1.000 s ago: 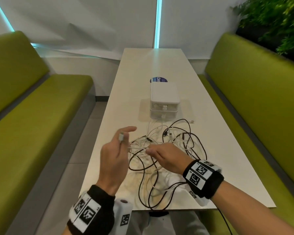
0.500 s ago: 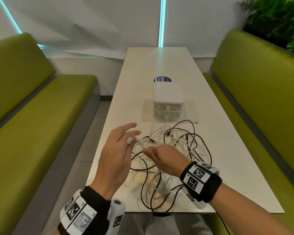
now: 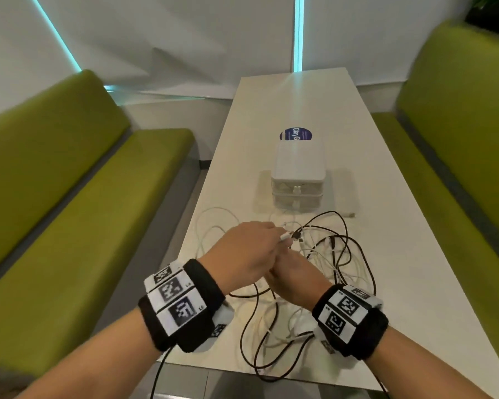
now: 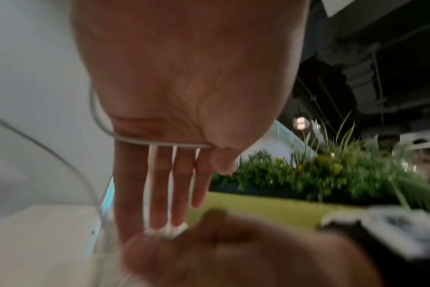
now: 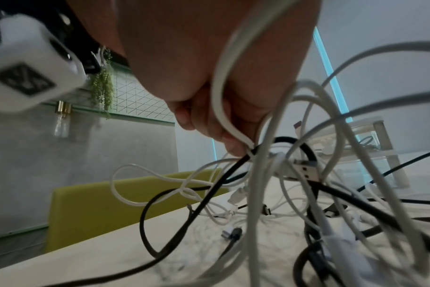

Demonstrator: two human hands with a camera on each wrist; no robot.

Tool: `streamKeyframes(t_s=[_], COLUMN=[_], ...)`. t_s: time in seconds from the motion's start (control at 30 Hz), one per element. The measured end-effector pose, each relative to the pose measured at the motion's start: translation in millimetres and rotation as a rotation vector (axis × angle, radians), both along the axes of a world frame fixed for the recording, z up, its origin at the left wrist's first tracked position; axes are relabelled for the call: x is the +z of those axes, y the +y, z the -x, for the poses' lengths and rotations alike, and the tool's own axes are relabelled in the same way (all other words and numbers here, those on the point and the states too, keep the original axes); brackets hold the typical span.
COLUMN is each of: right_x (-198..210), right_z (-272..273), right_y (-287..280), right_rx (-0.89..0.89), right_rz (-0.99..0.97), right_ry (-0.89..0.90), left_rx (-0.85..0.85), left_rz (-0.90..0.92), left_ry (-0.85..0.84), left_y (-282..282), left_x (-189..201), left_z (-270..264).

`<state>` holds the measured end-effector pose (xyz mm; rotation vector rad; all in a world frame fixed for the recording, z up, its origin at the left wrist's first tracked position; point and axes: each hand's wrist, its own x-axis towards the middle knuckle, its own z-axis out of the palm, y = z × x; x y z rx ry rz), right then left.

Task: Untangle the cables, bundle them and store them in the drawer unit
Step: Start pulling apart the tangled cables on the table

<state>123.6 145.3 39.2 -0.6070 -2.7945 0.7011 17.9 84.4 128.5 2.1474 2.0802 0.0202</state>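
Cables (image 3: 323,254) are seen in one tangle on the counter (image 3: 415,283), white and black strands mixed, just in front of the drawer unit (image 3: 298,180); both drawers appear closed, though this is not certain. Left hand (image 3: 251,254) is held over the tangle; in the wrist view a white cable (image 4: 160,144) is pinned across the finger bases by the thumb, fingers kept straight; a white plug (image 3: 284,237) is seen at its fingertips in the head view. Right hand (image 3: 291,277) is partly hidden beneath the left; fingers are curled round a white strand (image 5: 224,108), which is lifted from the pile.

Step is judged as untangling, barely begun; nothing bundled, nothing stored.

Handling, as judged: cables light, limp, smooth; no shape is held, so loops will slide and snag; plugs are the only stiff parts. Hold is best taken just behind a plug, and that end fed back through the loops; hard pulls are to be avoided, as knots would be tightened and connectors strained.
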Motion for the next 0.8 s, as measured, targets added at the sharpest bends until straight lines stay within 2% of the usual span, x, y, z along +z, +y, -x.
streamKeyframes(t_s=[0.07,0.13,0.3,0.4,0.47,0.57,0.6,0.63,0.7,0.8], right_x=[-2,-5,-5,3,7,7,7,7,12,21], right_z=[-4,-9,-12,-9,-6,-5,-6,-7,-5,-4], right_y=[7,9,0,-2,-1,2,3,2,-1,-10], right_rx=[-0.017,0.000,0.008,-0.023,-0.036,-0.098,-0.129,-0.153,-0.183,-0.197], right_rz=[0.039,0.054,0.052,0.096,0.057,0.068,0.077,0.079,0.060,0.087], right_ry=[-0.008,-0.014,0.061,0.131,0.097,0.009,0.000,-0.009,-0.049,-0.046], left_rx=[0.018,0.015,0.042,0.029,0.041,0.101,0.099,0.087,0.091,0.221], left_rz=[0.026,-0.005,-0.172,-0.358,-0.538,-0.753,-0.776,-0.773,-0.691,-0.371], left_ry=[0.049,0.004,-0.067,-0.228,-0.368,-0.751,-0.809,-0.790,-0.607,-0.273], left_y=[2,-1,-15,-26,-37,-56,-61,-66,-70,-64], left_x=[-18,-32,-44,-32,-17,9,16,19,17,-5], left_z=[2,3,11,28,38,51,55,58,58,60])
